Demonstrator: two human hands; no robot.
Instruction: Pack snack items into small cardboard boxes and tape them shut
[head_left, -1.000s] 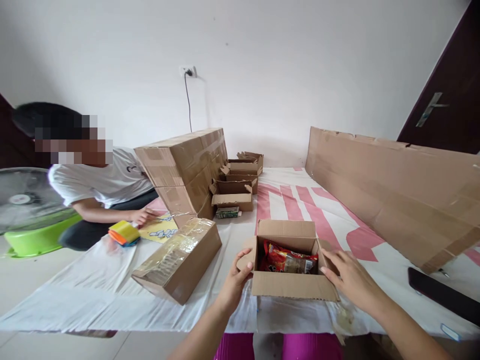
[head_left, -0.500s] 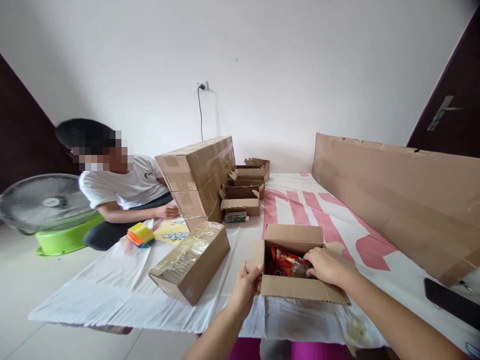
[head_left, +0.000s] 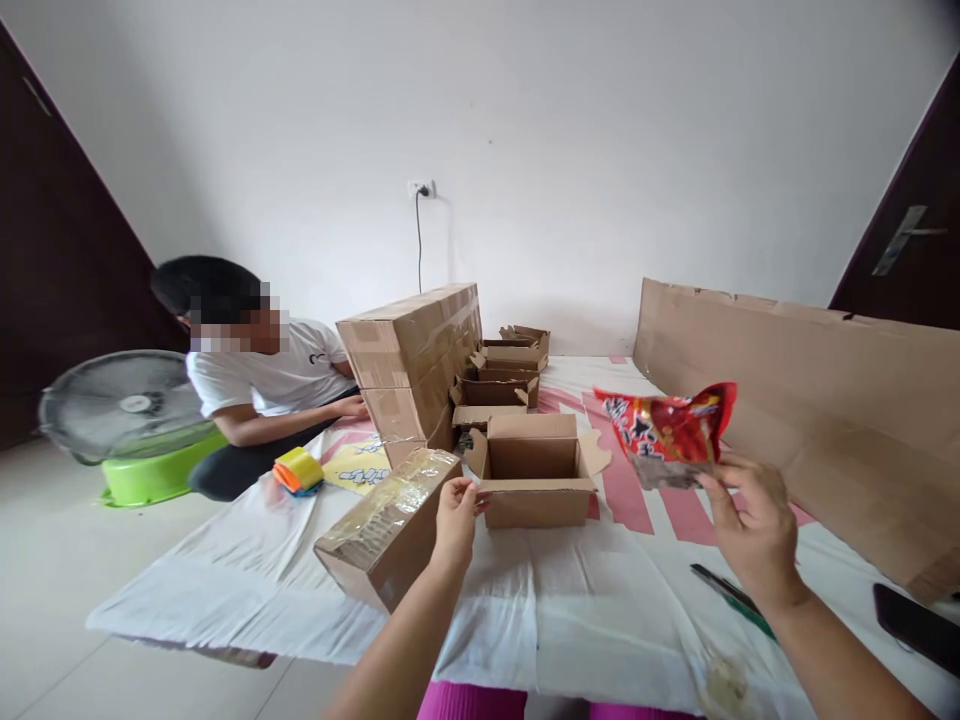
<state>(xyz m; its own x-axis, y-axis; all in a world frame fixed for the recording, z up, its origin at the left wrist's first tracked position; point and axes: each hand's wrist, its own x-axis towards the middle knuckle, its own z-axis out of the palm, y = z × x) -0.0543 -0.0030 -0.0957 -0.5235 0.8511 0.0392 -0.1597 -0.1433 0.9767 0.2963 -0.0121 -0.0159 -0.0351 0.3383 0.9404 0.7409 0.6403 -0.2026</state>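
Note:
My right hand (head_left: 752, 524) is closed on the lower edge of a red snack packet (head_left: 667, 428) and holds it up in the air, to the right of a small open cardboard box (head_left: 532, 470). The box stands on the white sheet (head_left: 225, 570); no contents show inside it. My left hand (head_left: 455, 520) grips the box's left flap, fingers curled over the edge. A longer taped carton (head_left: 386, 525) lies tilted just left of that hand.
A person in a white shirt (head_left: 262, 385) crouches at the left by a stack of large cartons (head_left: 409, 365). Several small open boxes (head_left: 499, 375) stand behind. A flat cardboard sheet (head_left: 810, 410) leans at the right. A fan (head_left: 120, 405), green basin (head_left: 154, 478), phone (head_left: 915, 625) and green-handled tool (head_left: 731, 597) lie around.
My right hand went into the box, took the red packet and lifted it up and to the right. The box now sits farther from me. My left hand stayed on its left flap.

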